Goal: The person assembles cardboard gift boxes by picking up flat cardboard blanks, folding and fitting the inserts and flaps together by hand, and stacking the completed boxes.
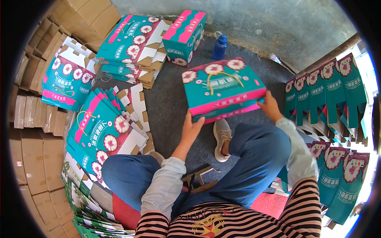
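Between my two hands is a teal and pink carton [222, 89] with purple-and-white round pictures and a yellow cord handle on its upper face. It is held up in front of my knees, slightly tilted. My left hand [191, 129] grips its near left corner, thumb on the pink edge. My right hand [271, 107] closes on its near right corner, some fingers hidden behind the edge. Left of my knee lies a fanned stack of flat cartons [101, 131] of the same print, with white and brown flaps.
Another formed carton [184, 37] and a blue bottle [220, 47] stand by the wall. More flat cartons [133, 39] are piled at the far left. Brown cardboard boxes [37, 166] line the left side. Rows of teal cartons [331, 85] stand at the right. My shoe [222, 141] rests under the held carton.
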`<action>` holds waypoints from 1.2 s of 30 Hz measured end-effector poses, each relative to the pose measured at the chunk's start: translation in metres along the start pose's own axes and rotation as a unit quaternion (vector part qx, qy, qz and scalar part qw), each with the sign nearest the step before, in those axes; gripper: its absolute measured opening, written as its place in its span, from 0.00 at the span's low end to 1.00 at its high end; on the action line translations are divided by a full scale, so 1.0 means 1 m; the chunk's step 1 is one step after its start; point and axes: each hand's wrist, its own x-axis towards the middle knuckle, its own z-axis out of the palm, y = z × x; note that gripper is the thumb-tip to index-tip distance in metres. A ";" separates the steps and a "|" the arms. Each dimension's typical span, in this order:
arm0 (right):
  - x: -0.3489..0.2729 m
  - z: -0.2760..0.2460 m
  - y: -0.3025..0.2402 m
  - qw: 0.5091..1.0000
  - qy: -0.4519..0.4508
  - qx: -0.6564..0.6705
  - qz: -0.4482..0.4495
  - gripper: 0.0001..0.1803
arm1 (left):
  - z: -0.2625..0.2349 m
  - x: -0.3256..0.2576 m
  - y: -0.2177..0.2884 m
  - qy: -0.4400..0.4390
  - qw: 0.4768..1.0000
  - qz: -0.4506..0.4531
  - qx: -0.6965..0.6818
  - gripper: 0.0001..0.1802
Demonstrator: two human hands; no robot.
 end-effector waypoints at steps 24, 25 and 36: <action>-0.037 0.132 0.077 0.551 0.008 0.679 0.485 0.48 | 0.131 0.028 -0.036 -0.157 0.926 -0.325 -0.109 0.40; -0.030 0.135 0.080 0.548 0.014 0.681 0.485 0.48 | 0.123 0.024 -0.024 -0.152 0.927 -0.328 -0.101 0.39; 0.026 0.129 0.131 0.585 0.118 0.687 0.416 0.42 | -0.011 -0.065 0.074 -0.073 0.965 -0.252 0.032 0.24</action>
